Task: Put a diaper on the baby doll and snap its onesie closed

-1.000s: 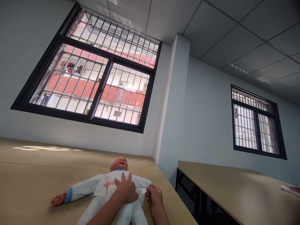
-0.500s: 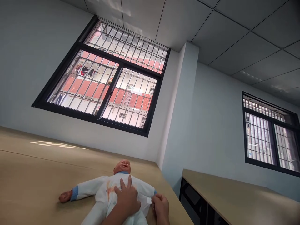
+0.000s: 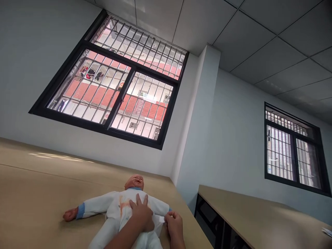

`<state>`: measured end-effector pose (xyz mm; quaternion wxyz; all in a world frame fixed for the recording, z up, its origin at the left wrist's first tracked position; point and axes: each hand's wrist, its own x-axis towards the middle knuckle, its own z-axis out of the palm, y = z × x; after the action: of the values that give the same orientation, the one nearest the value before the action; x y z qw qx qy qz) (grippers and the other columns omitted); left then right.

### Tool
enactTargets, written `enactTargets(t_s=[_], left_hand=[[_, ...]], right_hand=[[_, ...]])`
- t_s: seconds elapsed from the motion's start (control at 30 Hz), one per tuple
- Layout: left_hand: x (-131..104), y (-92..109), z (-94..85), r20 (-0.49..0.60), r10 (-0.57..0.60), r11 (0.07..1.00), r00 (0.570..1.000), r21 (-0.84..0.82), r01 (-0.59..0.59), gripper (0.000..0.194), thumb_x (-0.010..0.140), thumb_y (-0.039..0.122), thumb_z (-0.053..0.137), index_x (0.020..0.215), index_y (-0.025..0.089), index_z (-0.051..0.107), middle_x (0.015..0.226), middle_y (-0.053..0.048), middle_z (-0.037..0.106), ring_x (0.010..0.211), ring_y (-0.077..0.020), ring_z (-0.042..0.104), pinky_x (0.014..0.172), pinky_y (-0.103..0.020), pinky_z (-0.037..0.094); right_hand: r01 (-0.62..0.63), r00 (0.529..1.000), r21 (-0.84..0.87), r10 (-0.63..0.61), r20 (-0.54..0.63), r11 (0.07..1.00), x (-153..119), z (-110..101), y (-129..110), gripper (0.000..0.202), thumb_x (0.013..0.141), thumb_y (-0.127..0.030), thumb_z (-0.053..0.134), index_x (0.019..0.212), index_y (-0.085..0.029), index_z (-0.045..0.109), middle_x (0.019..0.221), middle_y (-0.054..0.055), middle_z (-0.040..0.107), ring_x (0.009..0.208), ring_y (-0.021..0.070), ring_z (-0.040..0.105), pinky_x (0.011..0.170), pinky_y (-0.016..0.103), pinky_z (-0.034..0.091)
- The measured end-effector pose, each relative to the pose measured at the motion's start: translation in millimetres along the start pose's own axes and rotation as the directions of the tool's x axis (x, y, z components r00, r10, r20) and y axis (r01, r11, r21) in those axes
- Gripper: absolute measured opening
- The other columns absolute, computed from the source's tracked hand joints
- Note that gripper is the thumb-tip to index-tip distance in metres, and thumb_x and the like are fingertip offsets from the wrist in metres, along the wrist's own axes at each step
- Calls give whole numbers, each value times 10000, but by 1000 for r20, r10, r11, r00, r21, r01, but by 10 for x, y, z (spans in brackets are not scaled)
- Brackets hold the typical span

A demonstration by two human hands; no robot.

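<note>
A baby doll [image 3: 102,204] in a white suit with blue cuffs and collar lies on its back on the table. An orange-brown stain marks its chest. My left hand [image 3: 142,212] rests on the doll's belly, fingers spread and pointing toward its head. At the doll's side on the right, my right hand [image 3: 174,223] pinches the end of a white tab [image 3: 161,219], which looks like part of a diaper. Under my left hand and forearm, the doll's middle is partly hidden. The doll's hand on that side is hidden behind my right fingers.
The light wooden table [image 3: 38,193] extends to the left, with a seam across it. Past a gap on the right stands a second table [image 3: 241,211], a small white item [image 3: 327,231] at its edge. Barred windows [image 3: 114,83] are set in the walls.
The view has shifted slightly. My right hand, still pinching the tab, has moved a little to the left. My left hand stays on the belly.
</note>
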<state>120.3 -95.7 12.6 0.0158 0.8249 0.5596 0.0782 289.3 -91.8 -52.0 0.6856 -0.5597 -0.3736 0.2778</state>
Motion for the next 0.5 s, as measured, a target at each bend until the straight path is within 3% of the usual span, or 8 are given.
enactTargets(t_s=[0.27,0.5], left_hand=[[243,71,126,14,-106,994,994,-18,106,764,519,276,724,1275,324,630,1606,-50,179,1400,-581,42,943,-855,63],[129,139,40,40,-100,993,994,59,97,881,529,290,712,1390,246,526,1608,-131,151,1380,-607,74,935,-848,141]], right_hand=[[-40,999,-5,40,24,999,-67,-25,-75,184,496,-208,621,657,-204,533,449,-44,491,425,112,408,422,231,292],[-102,994,272,89,58,957,-55,-12,-103,424,428,-252,735,803,-181,548,542,-48,575,496,99,483,474,201,375]])
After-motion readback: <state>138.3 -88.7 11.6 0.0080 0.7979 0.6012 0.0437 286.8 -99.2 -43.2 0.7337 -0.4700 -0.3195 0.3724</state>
